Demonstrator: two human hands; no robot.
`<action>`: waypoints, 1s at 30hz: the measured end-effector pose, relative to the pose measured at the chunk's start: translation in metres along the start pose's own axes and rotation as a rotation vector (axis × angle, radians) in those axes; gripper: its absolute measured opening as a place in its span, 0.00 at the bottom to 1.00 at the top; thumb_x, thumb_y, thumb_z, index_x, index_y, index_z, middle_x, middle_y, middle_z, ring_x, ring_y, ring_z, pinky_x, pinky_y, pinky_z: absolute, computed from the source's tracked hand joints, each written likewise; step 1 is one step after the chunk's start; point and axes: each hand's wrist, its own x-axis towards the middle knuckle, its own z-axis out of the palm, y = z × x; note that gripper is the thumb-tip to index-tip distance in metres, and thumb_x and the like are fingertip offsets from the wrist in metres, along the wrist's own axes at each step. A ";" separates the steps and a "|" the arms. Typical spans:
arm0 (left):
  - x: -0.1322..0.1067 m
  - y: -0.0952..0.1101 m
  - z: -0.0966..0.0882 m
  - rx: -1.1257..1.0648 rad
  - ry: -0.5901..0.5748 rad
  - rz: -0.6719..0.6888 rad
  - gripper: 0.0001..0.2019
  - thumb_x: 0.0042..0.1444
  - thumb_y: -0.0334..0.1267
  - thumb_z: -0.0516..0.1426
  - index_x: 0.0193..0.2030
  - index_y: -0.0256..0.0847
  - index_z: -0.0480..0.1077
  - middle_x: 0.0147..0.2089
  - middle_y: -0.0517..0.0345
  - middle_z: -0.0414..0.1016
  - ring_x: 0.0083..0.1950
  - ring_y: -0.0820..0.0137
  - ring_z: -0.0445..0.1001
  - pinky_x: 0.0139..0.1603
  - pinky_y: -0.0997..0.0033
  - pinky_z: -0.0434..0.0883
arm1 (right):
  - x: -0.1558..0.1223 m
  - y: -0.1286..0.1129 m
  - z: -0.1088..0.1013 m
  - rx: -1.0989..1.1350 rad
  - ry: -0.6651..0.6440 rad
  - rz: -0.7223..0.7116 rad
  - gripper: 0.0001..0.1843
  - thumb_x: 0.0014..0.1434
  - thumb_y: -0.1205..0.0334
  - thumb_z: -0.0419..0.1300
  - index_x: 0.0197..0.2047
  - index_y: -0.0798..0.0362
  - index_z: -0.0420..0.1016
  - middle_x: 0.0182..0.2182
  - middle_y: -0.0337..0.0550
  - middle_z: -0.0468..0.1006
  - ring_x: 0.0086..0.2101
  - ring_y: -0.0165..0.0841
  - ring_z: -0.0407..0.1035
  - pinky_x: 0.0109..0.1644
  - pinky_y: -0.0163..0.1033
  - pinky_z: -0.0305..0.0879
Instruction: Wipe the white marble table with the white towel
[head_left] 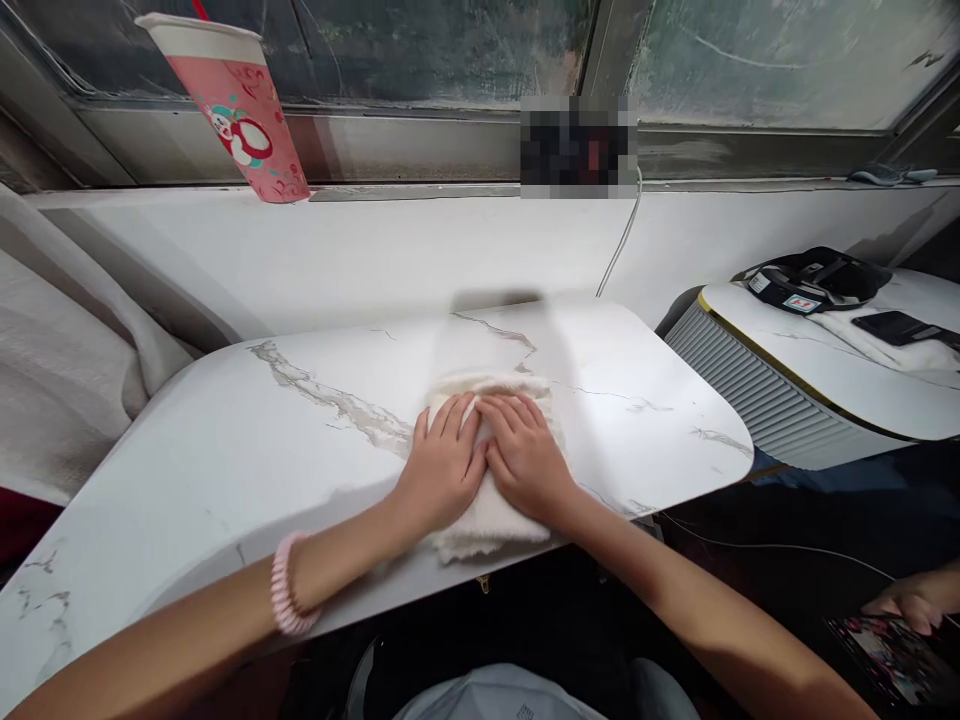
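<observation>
A cream-coloured cloth lies folded near the front edge of a white marble-patterned table. My left hand rests flat on it with the fingers stretched forward. Close beside it, my right hand also presses flat on the cloth, the thumbs and forefingers of the two hands almost touching. Neither hand grips the cloth; it spreads out under both palms and shows in front of and behind them. A pink coiled band sits around my left wrist.
A pink paper cup stands on the window ledge at upper left. A pixelated object with a cable sits farther right. On a side table lie a black cap and a phone. At lower right, another person's hand holds a lit screen.
</observation>
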 end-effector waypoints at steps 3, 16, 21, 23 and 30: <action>-0.025 -0.006 -0.004 0.016 0.012 0.052 0.25 0.67 0.39 0.40 0.68 0.35 0.56 0.70 0.43 0.58 0.71 0.56 0.55 0.68 0.42 0.54 | -0.013 -0.023 0.001 0.007 -0.034 -0.007 0.27 0.62 0.67 0.46 0.63 0.64 0.63 0.61 0.55 0.67 0.62 0.43 0.56 0.71 0.54 0.41; -0.033 -0.018 -0.004 -0.008 0.070 0.111 0.25 0.68 0.41 0.41 0.70 0.40 0.53 0.69 0.45 0.60 0.70 0.56 0.56 0.66 0.41 0.57 | -0.008 -0.021 -0.009 0.286 -0.013 -0.005 0.26 0.57 0.69 0.50 0.59 0.54 0.67 0.59 0.50 0.69 0.61 0.37 0.58 0.70 0.54 0.47; -0.033 -0.016 -0.009 -0.040 0.018 0.078 0.25 0.68 0.42 0.40 0.70 0.40 0.53 0.71 0.47 0.57 0.72 0.57 0.53 0.67 0.40 0.55 | -0.019 -0.030 -0.017 0.098 -0.032 -0.077 0.23 0.61 0.67 0.50 0.59 0.53 0.68 0.65 0.54 0.60 0.66 0.45 0.50 0.69 0.61 0.45; -0.034 -0.016 -0.011 -0.044 -0.003 0.076 0.26 0.68 0.43 0.40 0.71 0.40 0.52 0.72 0.47 0.56 0.73 0.58 0.51 0.69 0.42 0.54 | -0.025 -0.036 -0.016 0.013 -0.074 -0.034 0.25 0.64 0.64 0.51 0.64 0.51 0.64 0.68 0.56 0.54 0.68 0.49 0.44 0.67 0.62 0.50; -0.033 -0.018 -0.012 0.043 -0.026 0.097 0.27 0.68 0.39 0.38 0.72 0.35 0.49 0.74 0.43 0.49 0.75 0.58 0.43 0.71 0.43 0.49 | -0.028 -0.036 -0.002 -0.063 -0.118 0.037 0.29 0.67 0.60 0.49 0.70 0.47 0.53 0.70 0.53 0.48 0.70 0.52 0.36 0.68 0.64 0.49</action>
